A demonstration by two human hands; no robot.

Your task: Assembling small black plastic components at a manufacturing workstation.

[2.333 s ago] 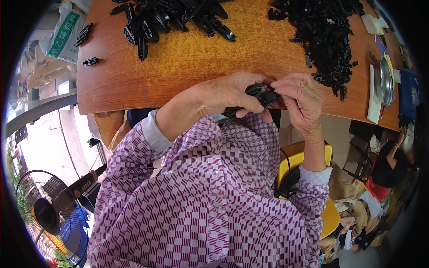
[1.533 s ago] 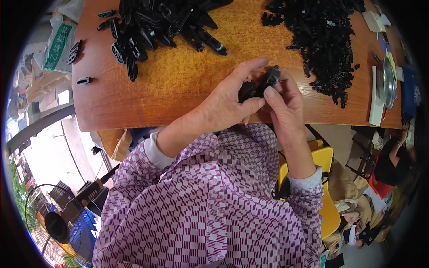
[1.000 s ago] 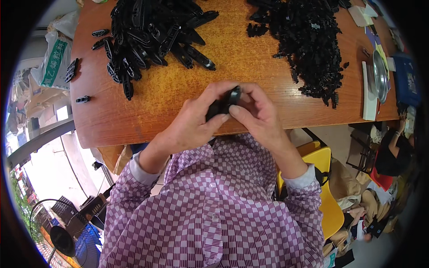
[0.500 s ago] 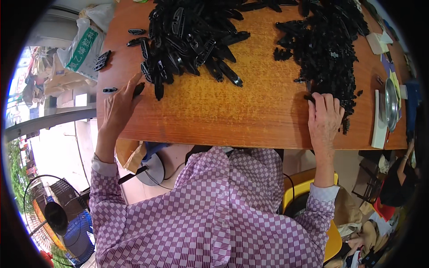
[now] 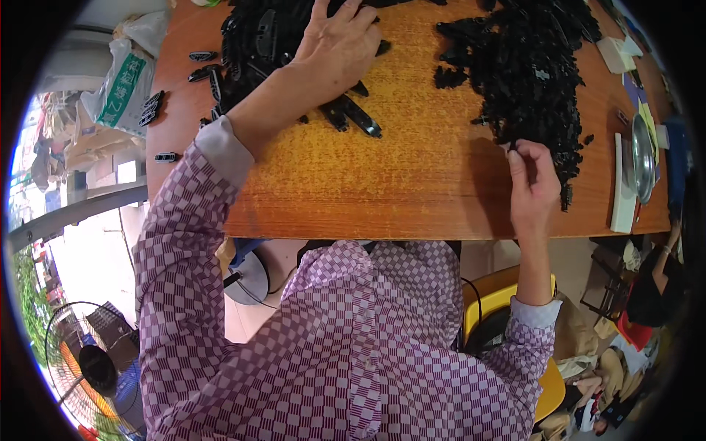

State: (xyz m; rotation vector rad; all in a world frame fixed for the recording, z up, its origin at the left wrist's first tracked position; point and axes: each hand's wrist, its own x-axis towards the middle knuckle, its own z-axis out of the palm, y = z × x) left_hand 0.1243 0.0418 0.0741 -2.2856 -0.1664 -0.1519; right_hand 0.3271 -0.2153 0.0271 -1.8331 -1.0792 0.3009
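A large pile of long, boat-shaped black plastic parts [image 5: 268, 37] covers the far left and middle of the table. My left hand [image 5: 342, 44] stretches over its right side, fingers apart, with the fingertips close to the picture's top edge. Whatever lies under the palm is hidden. To the right is a second heap of smaller black plastic pieces [image 5: 533, 81]. At its near left edge my right hand [image 5: 535, 187] pinches a small black piece [image 5: 512, 147] between thumb and forefinger; only a bit of that piece shows.
Single black parts [image 5: 166, 157] lie along the left side of the wooden table [image 5: 353, 198]. A round metal dish [image 5: 643, 162] and a white strip [image 5: 624, 187] sit at the right edge. A fan [image 5: 95, 367] stands lower left, a yellow chair [image 5: 496, 301] lower right.
My left hand has gone from the left table edge up and right onto the large pile; the black part it held no longer shows. My right hand has turned, its fingers now pinched.
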